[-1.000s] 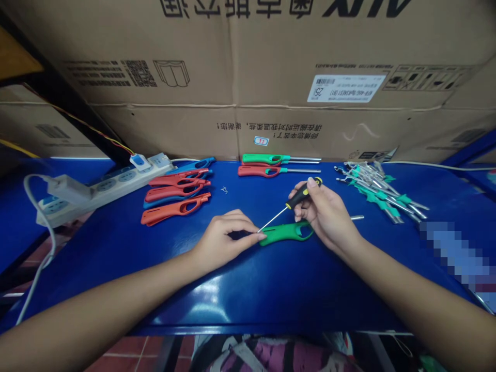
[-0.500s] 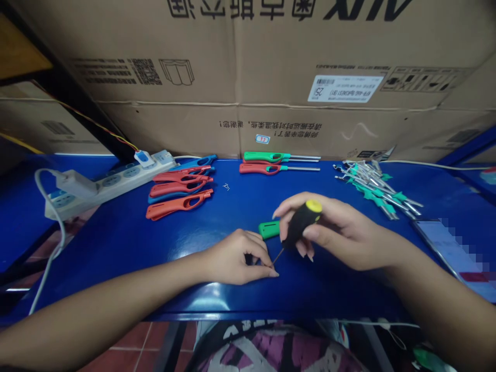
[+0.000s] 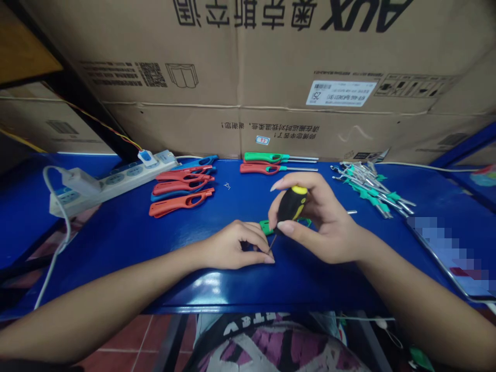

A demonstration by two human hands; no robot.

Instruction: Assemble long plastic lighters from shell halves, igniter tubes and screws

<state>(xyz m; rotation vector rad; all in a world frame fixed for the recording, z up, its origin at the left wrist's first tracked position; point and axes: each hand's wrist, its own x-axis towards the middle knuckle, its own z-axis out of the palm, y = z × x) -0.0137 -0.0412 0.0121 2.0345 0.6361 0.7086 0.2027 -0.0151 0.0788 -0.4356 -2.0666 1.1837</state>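
My right hand [image 3: 325,222] is closed round the black and yellow handle of a screwdriver [image 3: 291,206], its thin shaft slanting down to the left. My left hand [image 3: 238,245] rests low on the blue table, thumb and forefinger pinched together at the screwdriver's tip. Whatever those fingers hold is too small or hidden to make out. Just beyond the hands lies a green lighter [image 3: 265,227], partly covered by my right hand. Farther back, a green lighter [image 3: 261,157] and a red lighter [image 3: 259,168] with metal tubes lie side by side.
Red and blue lighter shells [image 3: 182,202] are stacked at left, beside a white power strip [image 3: 116,181]. Tiny pale pieces [image 3: 227,185] lie near them. Metal tubes with teal parts [image 3: 372,188] are heaped at right, near a phone [image 3: 449,258]. A cardboard box [image 3: 271,67] stands behind.
My right hand has shifted a little left and up with the screwdriver, whose handle is turned differently. More of the green lighter shows behind it. My left hand keeps its pinch.
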